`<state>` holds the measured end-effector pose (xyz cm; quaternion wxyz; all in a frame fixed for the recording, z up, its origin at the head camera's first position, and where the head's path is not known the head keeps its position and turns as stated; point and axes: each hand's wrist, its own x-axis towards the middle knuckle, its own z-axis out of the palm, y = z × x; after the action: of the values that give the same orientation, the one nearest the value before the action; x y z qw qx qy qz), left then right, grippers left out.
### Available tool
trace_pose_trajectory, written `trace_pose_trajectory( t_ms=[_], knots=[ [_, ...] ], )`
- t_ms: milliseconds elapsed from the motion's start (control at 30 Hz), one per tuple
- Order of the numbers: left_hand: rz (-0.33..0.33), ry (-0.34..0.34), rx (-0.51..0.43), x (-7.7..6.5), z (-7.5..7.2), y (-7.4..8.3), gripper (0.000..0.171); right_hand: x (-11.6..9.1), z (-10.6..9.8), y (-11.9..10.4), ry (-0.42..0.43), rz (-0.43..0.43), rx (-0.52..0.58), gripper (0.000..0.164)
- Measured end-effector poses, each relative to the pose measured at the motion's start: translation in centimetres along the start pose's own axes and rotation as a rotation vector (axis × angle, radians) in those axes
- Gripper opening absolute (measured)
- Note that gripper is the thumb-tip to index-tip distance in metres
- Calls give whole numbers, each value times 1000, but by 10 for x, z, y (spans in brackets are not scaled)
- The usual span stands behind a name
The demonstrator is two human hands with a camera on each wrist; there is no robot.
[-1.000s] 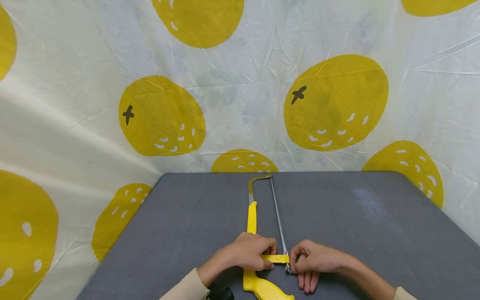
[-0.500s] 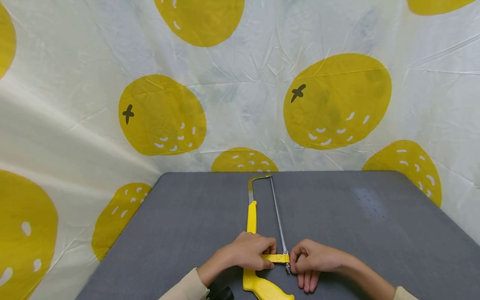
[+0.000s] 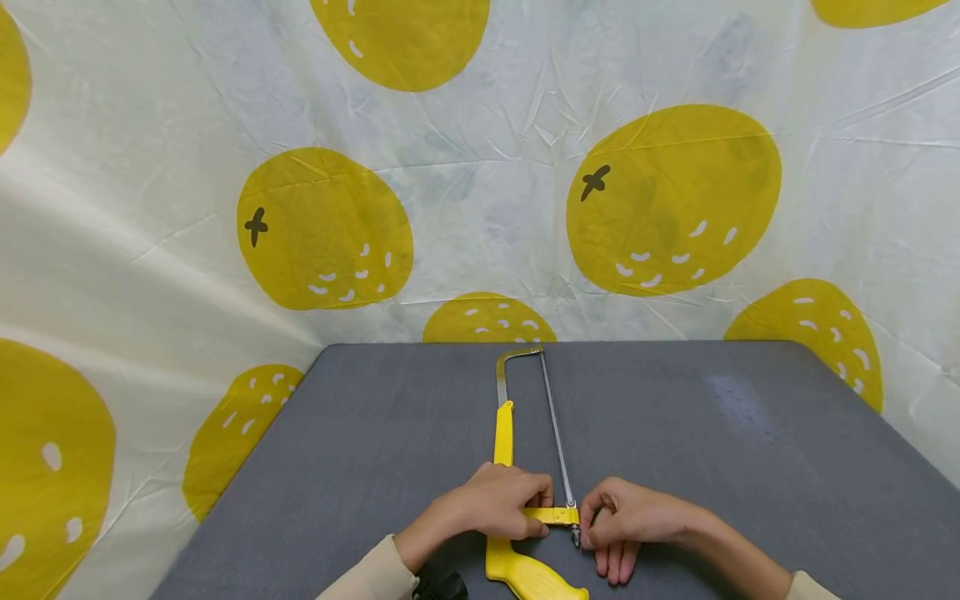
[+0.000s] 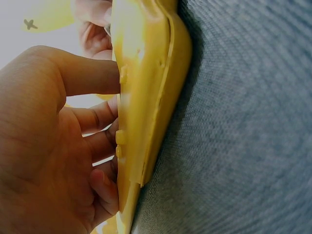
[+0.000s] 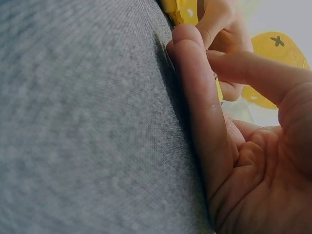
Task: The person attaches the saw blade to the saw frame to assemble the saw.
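A hacksaw with a yellow frame (image 3: 504,433) lies on the grey table, its far end pointing away from me and its yellow handle (image 3: 531,577) nearest. The thin metal blade (image 3: 556,425) runs along its right side. My left hand (image 3: 501,502) grips the frame by the yellow crossbar (image 3: 558,517); in the left wrist view its thumb and fingers press on the yellow body (image 4: 146,92). At the crossbar's right end sits a small metal wing nut (image 3: 576,536). Thumb and index finger of my right hand (image 3: 633,515) pinch at it, the other fingers resting on the table.
The grey cloth-covered table (image 3: 420,400) reaches back to a white curtain (image 3: 487,200) printed with big yellow fruit. A pale smudge (image 3: 738,404) marks the table at the right. Something black (image 3: 442,587) sits by the left wrist at the bottom edge.
The wing nut has turned between the right fingertips, from broadside to narrow edge. Both hands and the hacksaw stay in nearly the same place.
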<state>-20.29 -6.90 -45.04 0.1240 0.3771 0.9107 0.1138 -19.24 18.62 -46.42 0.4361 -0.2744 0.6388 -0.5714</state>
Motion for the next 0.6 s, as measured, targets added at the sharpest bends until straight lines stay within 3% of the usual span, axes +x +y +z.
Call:
trace_pose_trajectory(
  t_ms=[600],
  knots=[
    [-19,6,1,6,-4,3,16,-1,-9,-3,13,13,-25,27]
  ],
)
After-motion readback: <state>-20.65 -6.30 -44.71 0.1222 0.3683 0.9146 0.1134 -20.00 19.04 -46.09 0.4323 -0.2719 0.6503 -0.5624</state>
